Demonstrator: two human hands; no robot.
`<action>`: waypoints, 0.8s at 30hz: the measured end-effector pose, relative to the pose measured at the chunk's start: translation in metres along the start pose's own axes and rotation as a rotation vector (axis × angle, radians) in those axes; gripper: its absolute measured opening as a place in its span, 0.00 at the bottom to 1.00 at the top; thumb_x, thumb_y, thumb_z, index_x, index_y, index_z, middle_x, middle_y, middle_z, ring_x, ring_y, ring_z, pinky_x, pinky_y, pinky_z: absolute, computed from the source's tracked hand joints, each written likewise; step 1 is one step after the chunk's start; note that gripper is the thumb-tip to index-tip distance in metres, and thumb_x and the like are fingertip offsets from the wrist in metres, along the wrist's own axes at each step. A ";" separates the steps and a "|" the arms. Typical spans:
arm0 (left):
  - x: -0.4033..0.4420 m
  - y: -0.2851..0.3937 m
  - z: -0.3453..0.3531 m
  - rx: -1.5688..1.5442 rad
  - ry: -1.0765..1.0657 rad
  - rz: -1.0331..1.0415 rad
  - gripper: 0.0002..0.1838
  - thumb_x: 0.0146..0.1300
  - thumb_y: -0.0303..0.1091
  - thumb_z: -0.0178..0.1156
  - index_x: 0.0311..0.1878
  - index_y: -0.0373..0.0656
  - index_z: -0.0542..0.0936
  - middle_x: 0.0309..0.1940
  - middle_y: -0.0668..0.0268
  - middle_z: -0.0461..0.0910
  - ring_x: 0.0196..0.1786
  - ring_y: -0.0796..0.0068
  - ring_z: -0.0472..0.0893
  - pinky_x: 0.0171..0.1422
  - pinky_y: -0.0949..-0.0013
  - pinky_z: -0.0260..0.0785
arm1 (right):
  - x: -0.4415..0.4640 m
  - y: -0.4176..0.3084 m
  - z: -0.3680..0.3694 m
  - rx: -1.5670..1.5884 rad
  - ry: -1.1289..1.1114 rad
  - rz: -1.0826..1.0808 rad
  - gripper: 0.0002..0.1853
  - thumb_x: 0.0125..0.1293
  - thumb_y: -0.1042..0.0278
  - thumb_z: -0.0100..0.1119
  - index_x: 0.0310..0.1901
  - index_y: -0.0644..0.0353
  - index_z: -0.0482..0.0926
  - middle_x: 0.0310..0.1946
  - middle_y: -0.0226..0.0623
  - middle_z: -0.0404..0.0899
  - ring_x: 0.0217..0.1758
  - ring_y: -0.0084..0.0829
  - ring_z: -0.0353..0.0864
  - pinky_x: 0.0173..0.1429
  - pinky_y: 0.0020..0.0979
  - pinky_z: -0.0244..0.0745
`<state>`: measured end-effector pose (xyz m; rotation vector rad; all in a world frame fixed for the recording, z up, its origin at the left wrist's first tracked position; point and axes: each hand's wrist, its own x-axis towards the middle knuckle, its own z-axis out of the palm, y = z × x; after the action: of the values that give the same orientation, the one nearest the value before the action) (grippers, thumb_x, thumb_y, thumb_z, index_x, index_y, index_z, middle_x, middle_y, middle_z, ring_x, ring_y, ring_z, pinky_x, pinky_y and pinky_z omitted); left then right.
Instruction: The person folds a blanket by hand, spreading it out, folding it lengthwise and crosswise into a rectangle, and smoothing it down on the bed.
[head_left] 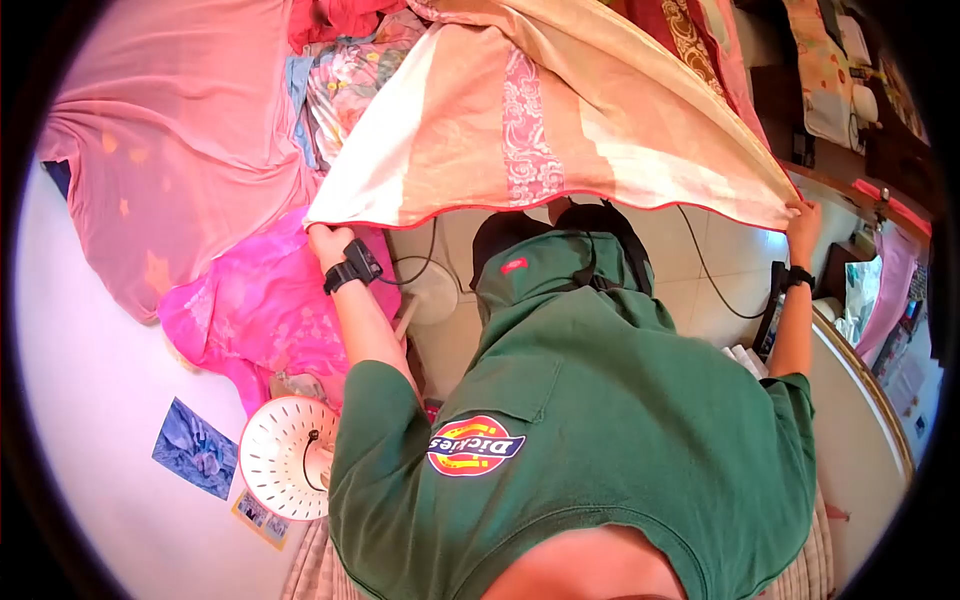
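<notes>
A large cream-and-peach blanket (450, 130) with red edging and a pink patterned band stretches out in front of me. My left hand (328, 245) is closed on its near left corner. At the other end, my right hand (803, 218) pinches the near right corner. The near edge sags between both hands, above my legs, and the far part runs out of view at the top. A black device is strapped to each wrist.
Pink drapery (190, 140) hangs at the left, above a bright magenta cloth (270, 300). Floral fabric (360, 85) lies behind it. A white slotted lampshade (285, 458) stands low on my left. Black cables (715, 275) cross the tiled floor. A mirror (865, 390) with a gold-coloured frame is at the right.
</notes>
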<state>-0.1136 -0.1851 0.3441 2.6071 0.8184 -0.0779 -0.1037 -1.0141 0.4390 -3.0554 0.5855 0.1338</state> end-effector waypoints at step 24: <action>0.035 0.005 -0.072 0.039 0.550 0.262 0.06 0.62 0.26 0.52 0.36 0.33 0.76 0.34 0.47 0.78 0.35 0.49 0.77 0.40 0.60 0.69 | -0.020 0.031 -0.045 -0.109 0.162 0.208 0.06 0.58 0.70 0.46 0.31 0.58 0.75 0.29 0.49 0.78 0.35 0.52 0.77 0.37 0.43 0.71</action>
<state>-0.0868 -0.1419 0.4066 2.7797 0.6313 0.7294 -0.1300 -1.0377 0.4855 -3.1219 0.9368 -0.0815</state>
